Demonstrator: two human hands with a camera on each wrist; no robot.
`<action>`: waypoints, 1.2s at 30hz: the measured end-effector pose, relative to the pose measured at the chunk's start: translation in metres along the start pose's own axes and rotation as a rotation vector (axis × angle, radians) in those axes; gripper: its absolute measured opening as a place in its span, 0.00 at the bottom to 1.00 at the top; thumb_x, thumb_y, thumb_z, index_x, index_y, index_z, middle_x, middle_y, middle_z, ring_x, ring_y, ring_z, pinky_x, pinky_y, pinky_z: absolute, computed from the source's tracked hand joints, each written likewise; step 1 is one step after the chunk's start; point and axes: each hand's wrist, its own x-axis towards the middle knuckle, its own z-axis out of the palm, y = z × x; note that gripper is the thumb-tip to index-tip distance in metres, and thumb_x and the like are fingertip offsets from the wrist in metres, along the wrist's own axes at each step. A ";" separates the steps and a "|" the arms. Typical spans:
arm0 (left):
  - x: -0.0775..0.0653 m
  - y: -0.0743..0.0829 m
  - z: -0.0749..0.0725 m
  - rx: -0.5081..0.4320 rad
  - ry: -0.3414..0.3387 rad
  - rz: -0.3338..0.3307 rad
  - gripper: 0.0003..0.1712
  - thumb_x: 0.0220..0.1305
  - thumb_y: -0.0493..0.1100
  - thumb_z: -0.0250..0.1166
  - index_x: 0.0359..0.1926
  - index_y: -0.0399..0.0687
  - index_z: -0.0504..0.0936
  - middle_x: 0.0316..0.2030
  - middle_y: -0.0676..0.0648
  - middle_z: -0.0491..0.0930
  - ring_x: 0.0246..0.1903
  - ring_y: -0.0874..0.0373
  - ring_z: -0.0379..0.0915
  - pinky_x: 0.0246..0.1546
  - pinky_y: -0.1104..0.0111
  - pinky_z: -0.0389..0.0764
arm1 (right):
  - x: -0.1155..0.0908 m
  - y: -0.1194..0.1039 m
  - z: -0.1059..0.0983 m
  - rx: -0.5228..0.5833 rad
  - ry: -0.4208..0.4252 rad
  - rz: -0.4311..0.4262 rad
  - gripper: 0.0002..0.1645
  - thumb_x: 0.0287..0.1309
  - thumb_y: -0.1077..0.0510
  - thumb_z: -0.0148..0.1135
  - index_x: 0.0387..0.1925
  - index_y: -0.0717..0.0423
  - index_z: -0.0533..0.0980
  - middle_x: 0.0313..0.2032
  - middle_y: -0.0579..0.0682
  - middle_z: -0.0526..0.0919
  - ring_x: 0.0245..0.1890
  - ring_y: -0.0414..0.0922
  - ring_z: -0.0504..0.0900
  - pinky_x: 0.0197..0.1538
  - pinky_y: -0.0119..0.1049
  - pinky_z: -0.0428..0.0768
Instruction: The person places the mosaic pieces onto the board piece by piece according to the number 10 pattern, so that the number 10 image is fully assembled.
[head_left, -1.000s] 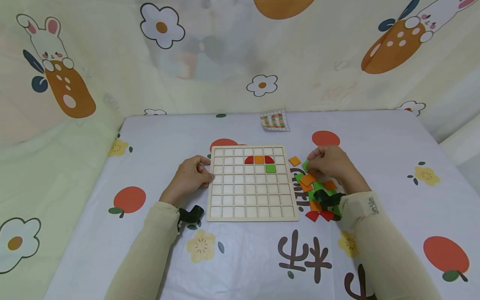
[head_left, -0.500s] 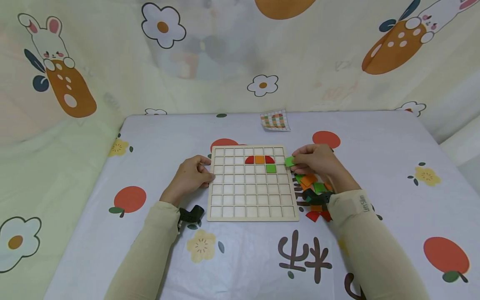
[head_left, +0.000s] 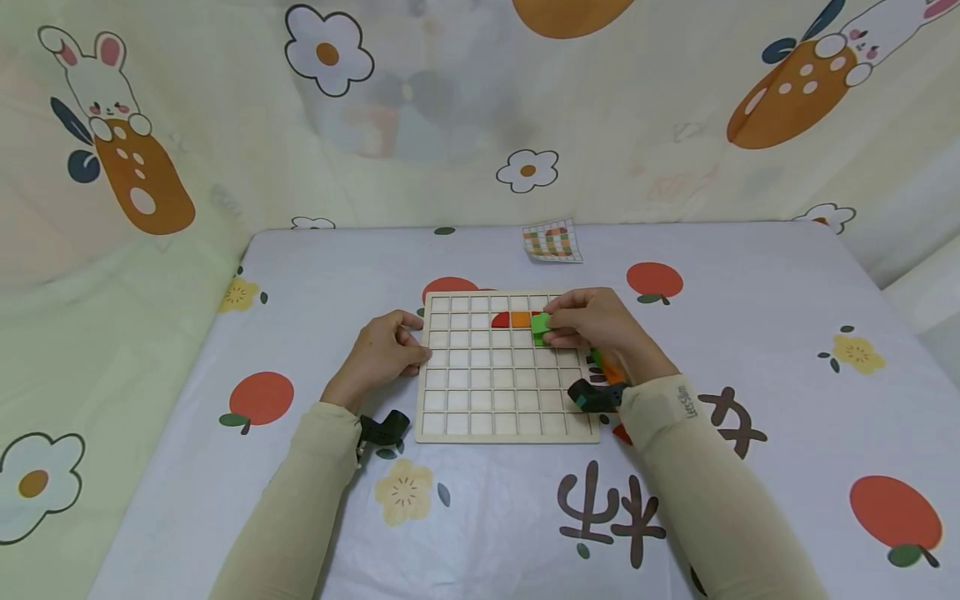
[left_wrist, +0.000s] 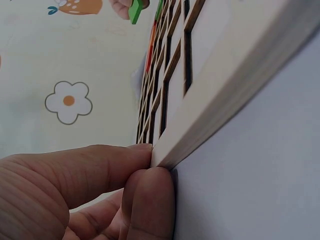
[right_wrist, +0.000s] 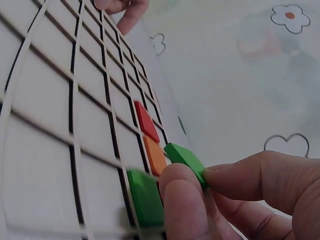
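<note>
A pale wooden grid board [head_left: 480,379] lies on the table. My left hand [head_left: 384,354] holds its left edge, the fingertips [left_wrist: 152,195] touching the frame. My right hand [head_left: 600,325] pinches a green square tile [right_wrist: 185,161] between thumb and finger, tilted just above the board's upper right cells. Set in the grid are a red quarter-round-looking piece [head_left: 500,320], an orange square tile [head_left: 520,320] and another green tile [right_wrist: 145,197]. A second red piece beside the orange tile is mostly covered by the held tile.
Loose orange tiles [head_left: 611,368] and green ones lie right of the board, largely hidden under my right wrist. A red piece [head_left: 622,433] shows below them. A small patterned card [head_left: 552,242] rests behind the board.
My right hand has picked the green tile from the loose pieces and carried it left over the board. My left hand stays at the board's edge.
</note>
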 end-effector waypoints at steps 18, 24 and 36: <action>0.000 0.001 0.000 -0.001 -0.002 0.003 0.25 0.66 0.37 0.72 0.62 0.40 0.76 0.35 0.44 0.78 0.26 0.58 0.80 0.29 0.71 0.80 | 0.007 -0.003 0.035 -0.017 -0.050 -0.003 0.16 0.67 0.66 0.66 0.54 0.69 0.78 0.40 0.58 0.85 0.27 0.41 0.88 0.36 0.31 0.87; -0.001 0.001 -0.001 0.005 -0.002 0.005 0.25 0.66 0.37 0.71 0.62 0.40 0.76 0.35 0.44 0.78 0.26 0.58 0.80 0.29 0.72 0.80 | 0.008 -0.004 0.042 -0.038 -0.041 -0.009 0.15 0.67 0.65 0.66 0.52 0.68 0.79 0.40 0.57 0.85 0.26 0.40 0.87 0.35 0.31 0.87; -0.002 0.002 0.000 0.009 0.001 0.003 0.25 0.66 0.37 0.72 0.62 0.40 0.76 0.35 0.44 0.78 0.26 0.58 0.79 0.29 0.72 0.80 | 0.004 -0.006 0.048 -0.070 -0.032 -0.044 0.12 0.66 0.66 0.67 0.49 0.68 0.79 0.34 0.55 0.85 0.24 0.41 0.86 0.33 0.32 0.87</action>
